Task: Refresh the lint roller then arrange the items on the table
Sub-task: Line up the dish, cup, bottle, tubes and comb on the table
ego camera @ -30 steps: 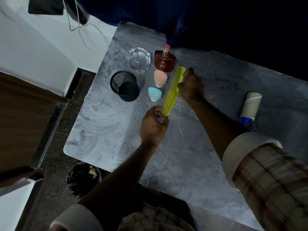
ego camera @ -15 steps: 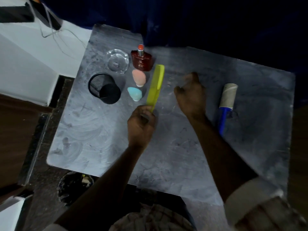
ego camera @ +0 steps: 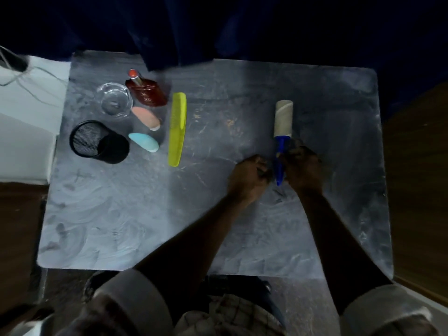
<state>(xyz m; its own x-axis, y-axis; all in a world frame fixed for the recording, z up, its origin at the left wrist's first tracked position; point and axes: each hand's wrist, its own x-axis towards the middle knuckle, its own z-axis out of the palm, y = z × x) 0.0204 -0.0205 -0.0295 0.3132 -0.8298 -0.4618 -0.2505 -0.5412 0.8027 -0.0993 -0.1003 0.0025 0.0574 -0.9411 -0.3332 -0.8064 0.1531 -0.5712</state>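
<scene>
A lint roller (ego camera: 283,118) with a pale roll and a blue handle lies on the grey table (ego camera: 145,214), right of centre. My right hand (ego camera: 303,168) is curled against the handle's right side, its fingers on it. On the handle's left side my left hand (ego camera: 249,175) has its fingers curled in; the dim view hides whether it grips. A yellow-green comb (ego camera: 178,128) lies by itself, lengthwise, left of centre.
At the table's far left stand a black mesh cup (ego camera: 97,141), a clear glass dish (ego camera: 114,99), a red-brown bottle (ego camera: 148,92), a peach sponge (ego camera: 145,115) and a light blue sponge (ego camera: 144,141). A dark blue curtain (ego camera: 242,27) hangs behind.
My left hand let go of the comb and moved right to the lint roller's handle. My right hand also moved right onto the handle. The view has swung right.
</scene>
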